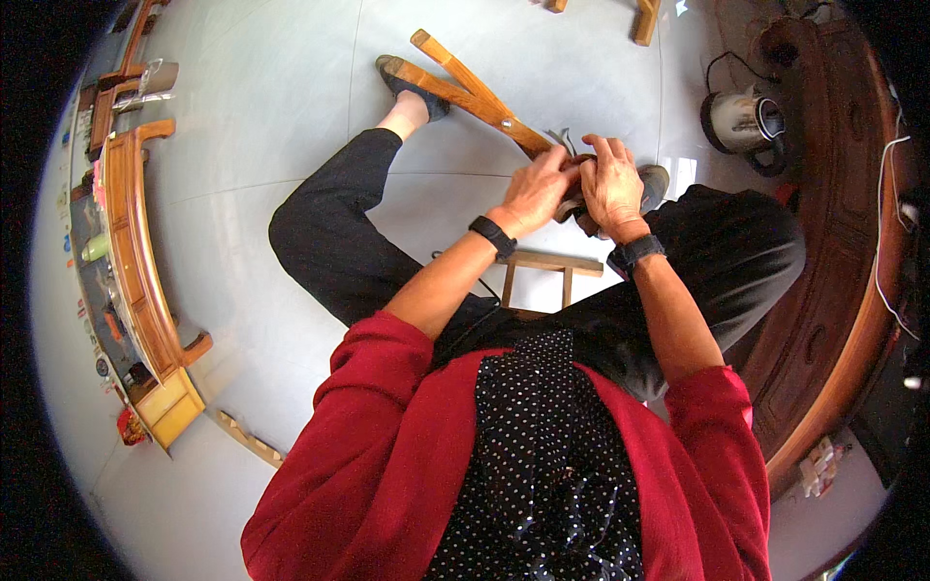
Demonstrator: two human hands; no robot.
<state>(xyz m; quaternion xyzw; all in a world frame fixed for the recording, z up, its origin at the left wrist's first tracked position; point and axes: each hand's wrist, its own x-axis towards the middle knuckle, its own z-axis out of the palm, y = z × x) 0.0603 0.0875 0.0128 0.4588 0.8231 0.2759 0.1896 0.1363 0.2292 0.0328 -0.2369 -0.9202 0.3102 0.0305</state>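
Dark strips: the strap-like bundle point(570, 207) is right of centre in the upper half of the frame, between and under the hands, at the near end of the crossed wooden legs point(463, 97).
Left hand: this hand point(536, 192) has its fingers bent and grasping the bundle.
Right hand: this one point(612, 184) arches over the bundle, fingers curved; from here I cannot tell whether they grip it.
Crossed legs: they slant toward the upper left, joined at a bright pivot, the lower one overlapping the dark left shoe point(435, 106).
Knees: the black trousers point(334, 228) spread wide, walling in the work on both sides.
Low wooden frame: a small one point(552, 261) sits between the thighs, just below the wrists.
Kettle: a metal one point(744, 121) stands upper right, beyond the right knee.
Right edge: carved dark-wood furniture point(819, 252) closes that side, a white cable point(880, 223) trailing along it.
Left edge: a wooden table point(131, 242) curves along the rim, well apart from the left knee.
Open room: pale floor tiles point(242, 174) stretch from that table to the left knee and up past the crossed legs.
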